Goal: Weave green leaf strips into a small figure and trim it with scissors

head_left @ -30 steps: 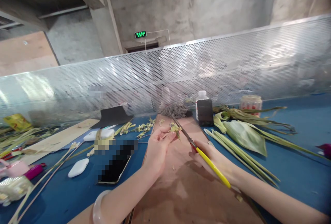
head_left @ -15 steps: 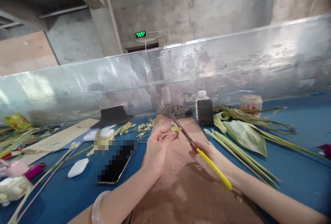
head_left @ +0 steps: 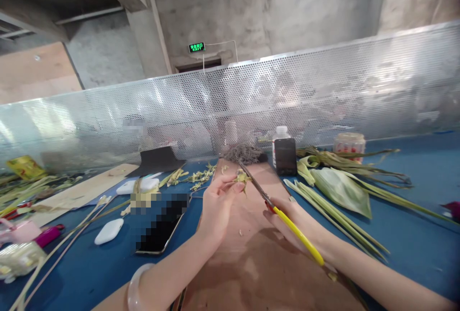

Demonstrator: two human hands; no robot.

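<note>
Between the thumb and fingers of my left hand (head_left: pixel 220 203) is a small yellow-green knotted piece of plant leaf (head_left: pixel 243 177), with short ends sticking out. My right hand (head_left: pixel 287 220) is closed around scissors (head_left: pixel 298 236) with a yellow handle and reddish parts near the pivot. Their long metal blades point up and left, beside the knotted piece; whether they touch it I cannot tell. Under both hands lies a brown board (head_left: pixel 244 268) with small scraps on it. A heap of grey string (head_left: pixel 244 154) sits at the board's far end.
To the left are a phone (head_left: pixel 161 234), a white case (head_left: pixel 109 231) and several small knotted leaf pieces (head_left: pixel 201 177). On the right, a bottle (head_left: pixel 282 133) stands behind a dark phone-like slab (head_left: pixel 285 156), near green leaves (head_left: pixel 341 191). A perforated metal panel (head_left: pixel 172 114) closes off the back.
Almost nothing differs. My left hand and the knotted leaf piece have shifted very slightly, while the scissors stay in about the same place.
</note>
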